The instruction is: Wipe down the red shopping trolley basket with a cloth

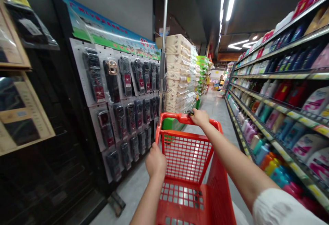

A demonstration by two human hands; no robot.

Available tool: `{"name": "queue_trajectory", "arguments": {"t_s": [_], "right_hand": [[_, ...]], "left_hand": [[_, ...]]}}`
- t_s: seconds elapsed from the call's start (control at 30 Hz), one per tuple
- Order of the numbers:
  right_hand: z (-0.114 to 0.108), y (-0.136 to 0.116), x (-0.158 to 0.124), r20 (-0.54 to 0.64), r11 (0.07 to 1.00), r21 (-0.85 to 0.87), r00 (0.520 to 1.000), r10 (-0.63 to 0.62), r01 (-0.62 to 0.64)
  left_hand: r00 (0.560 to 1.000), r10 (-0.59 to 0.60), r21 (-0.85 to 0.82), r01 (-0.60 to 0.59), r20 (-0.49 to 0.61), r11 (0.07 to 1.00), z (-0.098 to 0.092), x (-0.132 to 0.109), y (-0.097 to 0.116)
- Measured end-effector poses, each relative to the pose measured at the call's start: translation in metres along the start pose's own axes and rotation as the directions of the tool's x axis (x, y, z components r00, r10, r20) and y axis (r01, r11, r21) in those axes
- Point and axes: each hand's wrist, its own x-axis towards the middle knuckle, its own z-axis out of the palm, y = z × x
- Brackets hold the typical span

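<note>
In front of me stands a red plastic shopping cart [177, 135] with a grid panel, and its visible bottom holds no goods. My left hand [156, 160] is closed on the cart's left side, its fingers mostly hidden behind the hand. Farther forward, my right hand [199, 118] is wrapped round the red top bar [174, 116]. A small black piece [190, 112] shows at its fingers; whether it belongs to the cart I cannot tell. A tall metal pole [163, 43] rises at the cart's left corner.
To the left, a display rack [77, 67] carries packaged belts [125, 75], its foot [117, 204] jutting onto the floor. Stacked pale boxes [177, 74] stand ahead. Shelves of bottles [285, 132] line the right side. The grey-floored aisle [214, 103] runs between them.
</note>
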Motion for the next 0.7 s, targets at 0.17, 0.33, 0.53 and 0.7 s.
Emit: {"name": "queue_trajectory", "arguments": {"t_s": [0.17, 0.33, 0.53, 0.7], "right_hand": [[0.015, -0.075, 0.021, 0.048, 0.995, -0.022, 0.994, -0.097, 0.099], [0.048, -0.117, 0.02, 0.004, 0.932, 0.108, 0.937, -0.348, 0.346], [0.066, -0.128, -0.01, -0.109, 0.845, 0.188, 0.866, -0.489, 0.501], [0.03, -0.104, 0.002, 0.007, 0.791, -0.048, 0.793, -0.61, 0.609]], "left_hand": [[1.0, -0.003, 0.002, 0.003, 0.011, 1.0, 0.002, 0.0, 0.0], [1.0, -0.019, -0.008, 0.019, 0.006, 1.0, 0.004, 0.002, -0.003], [0.999, -0.025, 0.002, 0.025, 0.023, 1.0, -0.001, 0.005, -0.003], [0.998, -0.018, 0.002, 0.018, 0.057, 1.0, -0.008, 0.004, -0.002]]}}
